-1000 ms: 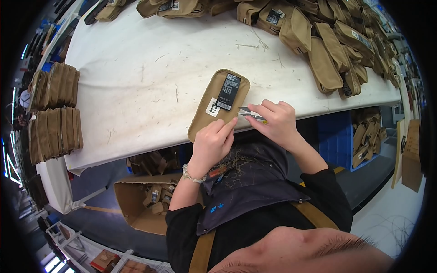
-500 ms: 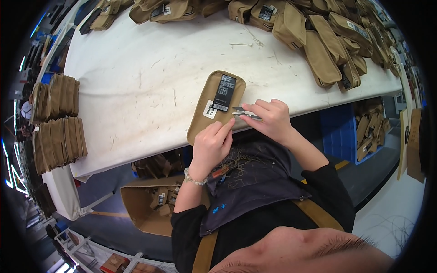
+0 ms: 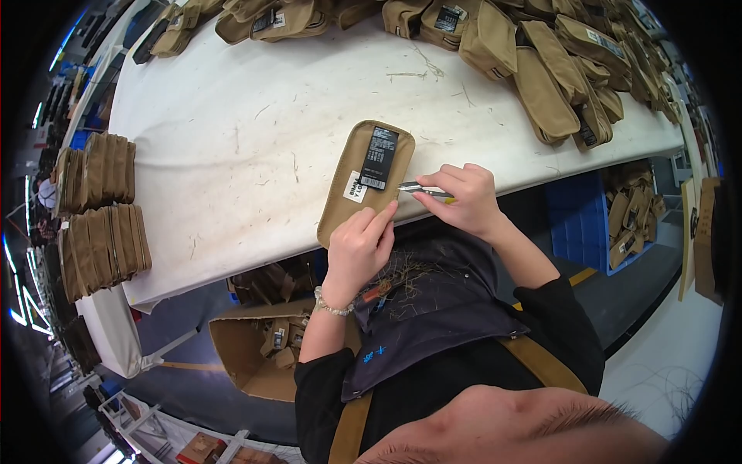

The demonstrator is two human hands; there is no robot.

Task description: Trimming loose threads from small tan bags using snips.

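A tan fabric pouch (image 3: 349,166) lies flat on the white-covered table near its front edge, a black printed tag (image 3: 379,158) and a small white label (image 3: 355,187) on its upper face. My left hand (image 3: 359,241) grips the pouch's lower right edge, index finger stretched along the border and the other fingers curled. In my right hand (image 3: 464,197) is a pair of metal thread snips (image 3: 427,190), held between thumb and fingers. Their tips point left and meet the pouch's right edge, just above my left fingertip. The blades look nearly closed. Any thread between them is too small to make out.
More tan pouches (image 3: 545,97) are heaped along the table's far right. Stacked tan pieces (image 3: 104,243) stand at the left. Below the table are an open cardboard box (image 3: 243,363) and a blue crate (image 3: 576,220), both holding pouches. Thread scraps (image 3: 410,282) litter my dark apron.
The snips' blades, spread apart before, have come together at the pouch's edge. My right hand has risen slightly; my left hand and the pouch stay nearly in place.
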